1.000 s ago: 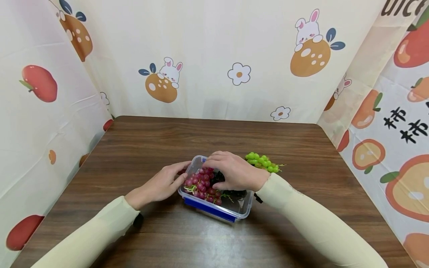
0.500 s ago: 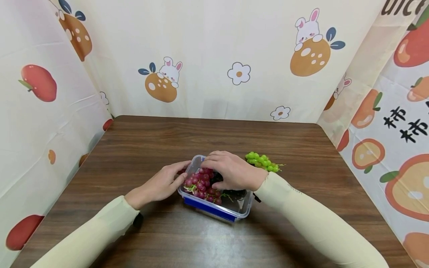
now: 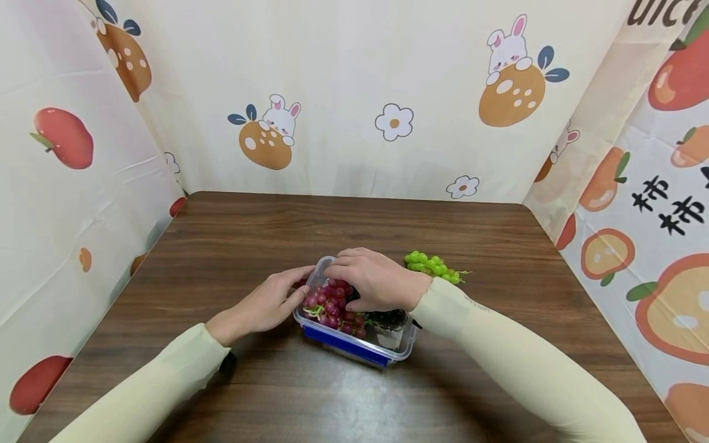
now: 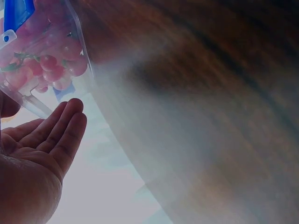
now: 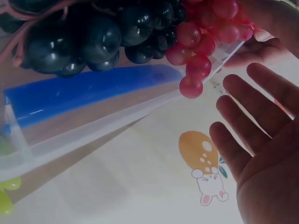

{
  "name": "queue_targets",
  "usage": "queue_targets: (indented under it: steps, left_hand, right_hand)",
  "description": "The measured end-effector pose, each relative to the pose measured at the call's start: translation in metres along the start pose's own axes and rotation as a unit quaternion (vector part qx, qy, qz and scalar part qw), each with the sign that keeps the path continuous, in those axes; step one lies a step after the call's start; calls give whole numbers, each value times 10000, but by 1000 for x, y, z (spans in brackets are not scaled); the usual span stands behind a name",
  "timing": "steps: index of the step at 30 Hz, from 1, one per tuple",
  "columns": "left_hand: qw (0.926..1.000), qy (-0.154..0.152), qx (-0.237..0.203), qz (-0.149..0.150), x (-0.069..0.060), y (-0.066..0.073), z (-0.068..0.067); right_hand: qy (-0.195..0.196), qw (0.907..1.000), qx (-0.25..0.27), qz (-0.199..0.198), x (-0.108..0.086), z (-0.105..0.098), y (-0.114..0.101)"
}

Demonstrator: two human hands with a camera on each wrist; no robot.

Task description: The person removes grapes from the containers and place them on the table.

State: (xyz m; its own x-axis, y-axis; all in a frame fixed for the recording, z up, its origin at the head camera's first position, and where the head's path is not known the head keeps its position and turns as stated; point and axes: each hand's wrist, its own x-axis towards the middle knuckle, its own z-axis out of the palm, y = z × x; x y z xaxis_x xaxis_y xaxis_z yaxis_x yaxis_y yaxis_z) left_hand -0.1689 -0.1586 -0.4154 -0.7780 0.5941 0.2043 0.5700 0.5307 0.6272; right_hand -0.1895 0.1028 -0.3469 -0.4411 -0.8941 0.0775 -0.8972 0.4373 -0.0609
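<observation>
"Where are the red grapes?"

"The bunch of round, pinkish-red grapes point(image 3: 331, 304) lies in a rectangular clear plastic box with blue clasps point(image 3: 346, 346), over towards nine o'clock inside it. From the right hand point(image 3: 376, 280) the bunch sits at about eight o'clock, close by the thumb."

"And that hand's fingers?"

"They reach over the box, extended and spread, with gaps between them in the right wrist view. I can't tell whether any of them touches the fruit. A bunch of glossy, round black grapes point(image 3: 393, 319) is in the box too, at five o'clock from that hand and partly hidden by it."

"The left hand point(image 3: 271, 301)?"

"At nine o'clock, right by the box's side, fingers straight and fairly close together. Whether they press on the wall, I can't tell."

"Anything outside the box?"

"A bunch of bright green grapes point(image 3: 434, 266), at two o'clock from the box, on the dark brown wood-grain table point(image 3: 277, 394). At twelve o'clock, past the table, hangs a cream curtain printed with rabbits point(image 3: 338, 61)."
</observation>
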Motion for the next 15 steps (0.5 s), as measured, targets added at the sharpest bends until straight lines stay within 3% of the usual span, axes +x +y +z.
queue_targets:
  steps: [15]
  left_hand:
    - [10000, 35, -44, 13, 0, 1, -1]
  right_hand:
    - [-413, 9991, -72, 94, 11, 10, -2]
